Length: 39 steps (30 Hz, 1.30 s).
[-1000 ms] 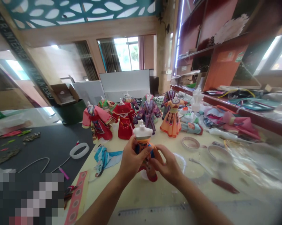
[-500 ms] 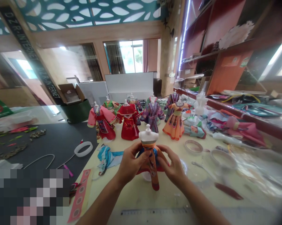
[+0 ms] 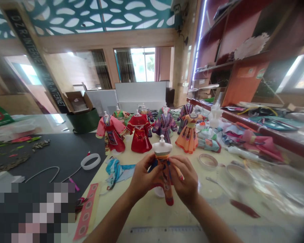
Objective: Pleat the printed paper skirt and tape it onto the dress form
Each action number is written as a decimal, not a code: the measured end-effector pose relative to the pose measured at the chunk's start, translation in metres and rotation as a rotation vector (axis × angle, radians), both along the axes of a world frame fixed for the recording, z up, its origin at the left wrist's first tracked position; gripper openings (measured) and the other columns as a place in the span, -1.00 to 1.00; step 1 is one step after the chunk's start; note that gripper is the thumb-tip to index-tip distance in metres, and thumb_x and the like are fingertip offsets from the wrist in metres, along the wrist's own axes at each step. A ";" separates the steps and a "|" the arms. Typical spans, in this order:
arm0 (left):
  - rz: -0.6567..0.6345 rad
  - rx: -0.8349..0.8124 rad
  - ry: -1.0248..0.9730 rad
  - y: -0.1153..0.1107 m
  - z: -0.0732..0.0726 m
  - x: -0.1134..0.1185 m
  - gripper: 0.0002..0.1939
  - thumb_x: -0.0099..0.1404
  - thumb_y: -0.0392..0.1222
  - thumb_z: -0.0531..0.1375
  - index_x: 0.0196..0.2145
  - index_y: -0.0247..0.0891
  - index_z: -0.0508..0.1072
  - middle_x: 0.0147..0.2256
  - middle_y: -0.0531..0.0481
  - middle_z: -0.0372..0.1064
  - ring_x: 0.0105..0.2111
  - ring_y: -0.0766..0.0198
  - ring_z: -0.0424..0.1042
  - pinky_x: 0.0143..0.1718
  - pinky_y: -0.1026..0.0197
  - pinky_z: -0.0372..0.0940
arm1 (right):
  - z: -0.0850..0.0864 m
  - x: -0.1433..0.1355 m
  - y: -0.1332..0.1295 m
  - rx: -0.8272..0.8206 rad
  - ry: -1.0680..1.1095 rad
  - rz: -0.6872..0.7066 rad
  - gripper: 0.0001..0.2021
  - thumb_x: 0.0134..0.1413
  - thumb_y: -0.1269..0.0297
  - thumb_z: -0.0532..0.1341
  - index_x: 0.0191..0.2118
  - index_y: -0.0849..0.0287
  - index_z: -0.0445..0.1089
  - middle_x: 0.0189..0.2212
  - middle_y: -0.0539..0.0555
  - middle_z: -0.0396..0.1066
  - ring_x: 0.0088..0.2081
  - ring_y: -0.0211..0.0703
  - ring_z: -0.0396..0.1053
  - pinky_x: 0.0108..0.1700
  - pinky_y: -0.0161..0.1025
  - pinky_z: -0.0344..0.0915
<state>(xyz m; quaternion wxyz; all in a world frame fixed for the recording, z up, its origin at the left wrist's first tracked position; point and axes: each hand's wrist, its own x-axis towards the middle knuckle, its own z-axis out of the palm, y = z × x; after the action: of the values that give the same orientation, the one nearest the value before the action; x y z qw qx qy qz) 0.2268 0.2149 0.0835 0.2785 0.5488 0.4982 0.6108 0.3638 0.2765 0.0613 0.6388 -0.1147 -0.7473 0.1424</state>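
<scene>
A small white mannequin (image 3: 162, 147) stands upright between my hands, its shoulders bare. Round its waist is an orange, blue and red skirt (image 3: 169, 197) with a long strip hanging down the front. My left hand (image 3: 144, 173) is closed on the skirt's waist from the left, thumb on the front. On the right, my right hand (image 3: 186, 179) pinches the skirt cloth near the waist, with its fingers bent together. A light-blue patterned cloth (image 3: 117, 171) lies left of my left hand.
Behind stand several dressed mannequins, one in a red dress (image 3: 141, 136), one in orange (image 3: 188, 135). Tape rolls (image 3: 208, 161), a brown-handled tool (image 3: 244, 208) and heaped fabric (image 3: 258, 143) are at right. A ruler (image 3: 167, 230) lies in front; a pink strip (image 3: 86, 212) is at left.
My right hand has shifted up and inward along the skirt, its fingers now nearer the waist. The mannequin appears slightly farther right, and the camera view has tilted a little.
</scene>
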 end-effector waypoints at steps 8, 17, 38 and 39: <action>-0.002 0.004 0.019 0.000 -0.002 0.002 -0.69 0.17 -0.24 0.22 -0.10 -0.23 0.42 -0.16 -0.06 0.47 -0.14 0.15 0.43 -0.12 0.20 0.29 | 0.002 0.002 0.007 0.086 -0.045 -0.071 -0.80 0.11 0.54 0.15 -0.19 0.13 0.37 -0.29 0.13 0.37 -0.26 -0.07 0.33 -0.23 -0.09 0.31; -0.031 0.015 0.043 0.000 0.000 0.002 -0.70 0.17 -0.28 0.21 -0.09 -0.24 0.42 -0.15 -0.06 0.47 -0.12 0.17 0.43 -0.08 0.20 0.28 | 0.004 0.001 0.008 0.062 -0.033 -0.070 -0.85 0.11 0.52 0.15 -0.26 0.13 0.36 -0.31 0.11 0.37 -0.26 -0.08 0.34 -0.22 -0.10 0.32; -0.226 -0.017 -0.036 0.002 0.045 -0.027 -0.69 0.10 -0.24 0.31 -0.16 -0.24 0.43 -0.26 -0.01 0.48 -0.20 0.24 0.44 -0.13 0.18 0.33 | 0.045 0.002 0.016 -0.382 -0.048 0.309 -0.83 0.08 0.40 0.23 -0.17 0.12 0.42 -0.24 0.04 0.43 -0.18 -0.12 0.38 -0.08 -0.18 0.28; -0.237 -0.022 -0.032 0.002 0.047 -0.027 -0.70 0.10 -0.24 0.31 -0.17 -0.24 0.43 -0.27 -0.01 0.47 -0.21 0.24 0.44 -0.13 0.18 0.33 | 0.044 0.002 0.017 -0.391 -0.044 0.321 -0.83 0.08 0.39 0.23 -0.16 0.11 0.42 -0.24 0.04 0.42 -0.17 -0.11 0.38 -0.08 -0.17 0.28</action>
<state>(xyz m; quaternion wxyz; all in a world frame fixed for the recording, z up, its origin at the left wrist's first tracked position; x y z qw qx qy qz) 0.1995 0.2174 0.1302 0.3626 0.5908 0.4318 0.5771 0.3656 0.2931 0.1050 0.5572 -0.1190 -0.7280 0.3812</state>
